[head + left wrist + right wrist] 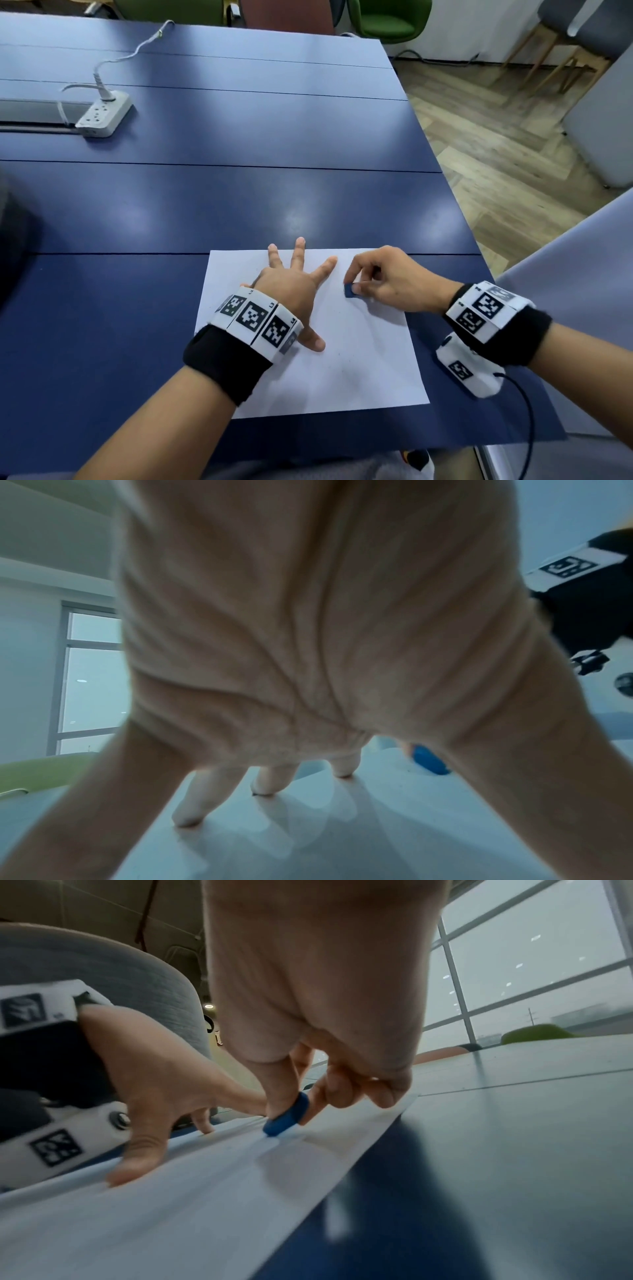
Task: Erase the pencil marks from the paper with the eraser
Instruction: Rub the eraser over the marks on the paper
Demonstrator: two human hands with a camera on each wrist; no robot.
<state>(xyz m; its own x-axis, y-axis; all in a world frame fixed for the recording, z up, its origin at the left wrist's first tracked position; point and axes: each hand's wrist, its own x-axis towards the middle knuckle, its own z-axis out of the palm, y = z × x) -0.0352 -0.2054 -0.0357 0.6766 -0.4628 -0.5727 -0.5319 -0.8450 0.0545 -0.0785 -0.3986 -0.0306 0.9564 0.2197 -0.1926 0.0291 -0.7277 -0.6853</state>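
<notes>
A white sheet of paper [346, 370] lies on the blue table near its front right corner. My left hand [291, 291] presses flat on the paper's upper left part, fingers spread and straight [263, 780]. My right hand [380, 277] pinches a small blue eraser [350, 291] between thumb and forefinger, its lower edge touching the paper just right of my left forefinger. In the right wrist view the eraser [287, 1115] stands on edge on the paper [171, 1218]. It also shows in the left wrist view, eraser [430, 760]. I can make out no pencil marks.
A white power strip [102, 114] with a plugged cable sits far back left on the blue table [239, 192]. The table's right edge runs close beside my right wrist, with wooden floor [507, 144] beyond. Chairs stand behind the table.
</notes>
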